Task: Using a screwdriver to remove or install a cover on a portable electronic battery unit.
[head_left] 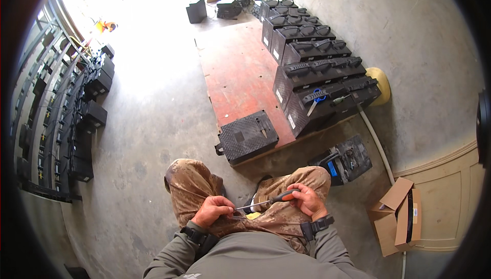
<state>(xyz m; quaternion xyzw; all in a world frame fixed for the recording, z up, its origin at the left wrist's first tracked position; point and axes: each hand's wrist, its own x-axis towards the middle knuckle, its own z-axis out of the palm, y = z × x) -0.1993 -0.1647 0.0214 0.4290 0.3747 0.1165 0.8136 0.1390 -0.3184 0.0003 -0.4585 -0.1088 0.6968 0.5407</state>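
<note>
My right hand (310,201) is closed around the handle end of a screwdriver (284,196) with a grey and orange grip. Its thin metal shaft points left across my lap, just above my camouflage trousers. At the shaft's tip, the fingers of my left hand (214,211) are pinched together; whether they hold the tip or a small part there is too small to tell. A bit of something yellow (252,216) shows beneath the shaft between my legs. Beyond my knees lies a black textured case (240,141) with tweezers (262,128) resting on top.
The case lies on a red board (235,74). Rows of black boxes with handles (317,74) line its right side, carrying blue-handled scissors (316,100). A black tool tray (353,164) sits by my right knee, an opened cardboard box (399,217) farther right. A metal rack (51,110) stands left.
</note>
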